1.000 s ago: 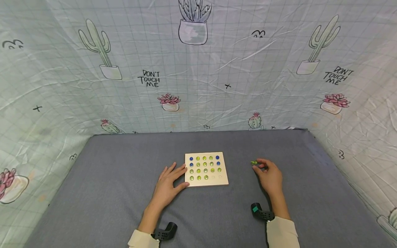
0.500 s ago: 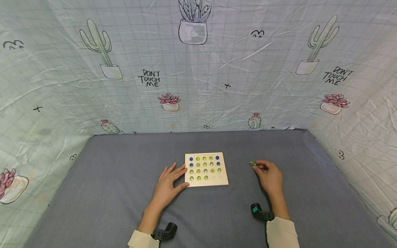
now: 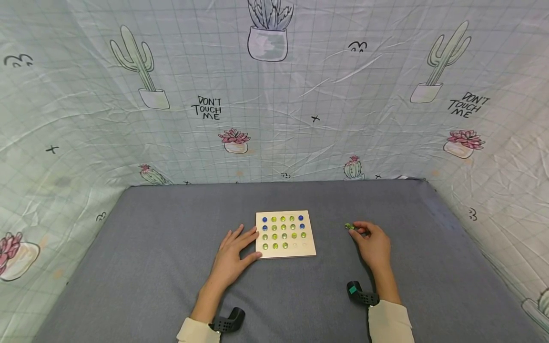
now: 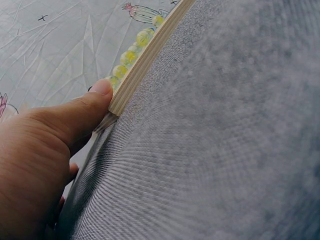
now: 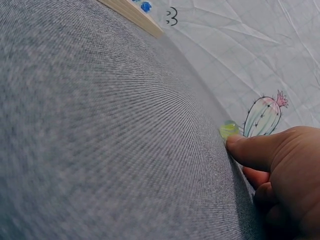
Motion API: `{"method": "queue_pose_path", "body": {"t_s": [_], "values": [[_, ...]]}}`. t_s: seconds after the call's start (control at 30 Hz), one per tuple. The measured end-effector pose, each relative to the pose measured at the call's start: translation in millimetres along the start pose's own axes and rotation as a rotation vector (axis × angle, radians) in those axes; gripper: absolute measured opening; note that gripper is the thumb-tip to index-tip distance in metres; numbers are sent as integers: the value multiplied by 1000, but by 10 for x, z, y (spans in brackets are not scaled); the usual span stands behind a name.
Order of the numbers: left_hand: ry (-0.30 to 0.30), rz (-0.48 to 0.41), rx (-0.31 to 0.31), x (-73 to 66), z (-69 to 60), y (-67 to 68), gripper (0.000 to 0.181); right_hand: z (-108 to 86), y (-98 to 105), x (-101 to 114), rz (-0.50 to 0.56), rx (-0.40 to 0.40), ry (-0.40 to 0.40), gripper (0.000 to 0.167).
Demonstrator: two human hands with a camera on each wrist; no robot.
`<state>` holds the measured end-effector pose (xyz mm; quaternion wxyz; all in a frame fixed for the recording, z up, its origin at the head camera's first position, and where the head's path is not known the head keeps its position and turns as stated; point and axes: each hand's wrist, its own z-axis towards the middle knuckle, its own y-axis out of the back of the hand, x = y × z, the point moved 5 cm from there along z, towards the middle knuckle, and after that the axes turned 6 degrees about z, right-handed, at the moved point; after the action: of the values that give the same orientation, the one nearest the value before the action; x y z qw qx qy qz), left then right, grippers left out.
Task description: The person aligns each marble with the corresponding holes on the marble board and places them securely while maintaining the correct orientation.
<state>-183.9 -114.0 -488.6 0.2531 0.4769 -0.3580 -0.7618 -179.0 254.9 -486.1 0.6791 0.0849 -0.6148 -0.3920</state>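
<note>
A square light wooden board (image 3: 304, 250) lies on the grey cloth, with rows of green and blue glass marbles set in its hollows; two hollows at the near right hold no marble. My left hand (image 3: 231, 259) rests at the board's left side, fingers spread, thumb on the near left corner, as the left wrist view confirms. Right of the board, my right hand (image 3: 374, 245) pinches at a green marble (image 5: 229, 130) between thumb and index finger. In the head view green marbles (image 3: 348, 226) sit close together at those fingertips, partly covered.
Grey cloth (image 3: 171, 228) covers the table. A pale printed curtain (image 3: 274, 143) with cactus drawings rises behind it and along both sides. Each wrist wears a black camera mount, such as the right mount (image 3: 362, 294).
The green marbles at the right fingertips have shifted slightly left and nearer, and the right fingers have moved a little with them. The left hand and board have stayed still.
</note>
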Motion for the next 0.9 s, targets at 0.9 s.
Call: {"method": "queue_pose_path", "body": {"t_s": [0.9], "values": [[-12, 3, -6, -22, 7, 23, 59, -18, 71, 41, 74, -14, -40, 20]]}}
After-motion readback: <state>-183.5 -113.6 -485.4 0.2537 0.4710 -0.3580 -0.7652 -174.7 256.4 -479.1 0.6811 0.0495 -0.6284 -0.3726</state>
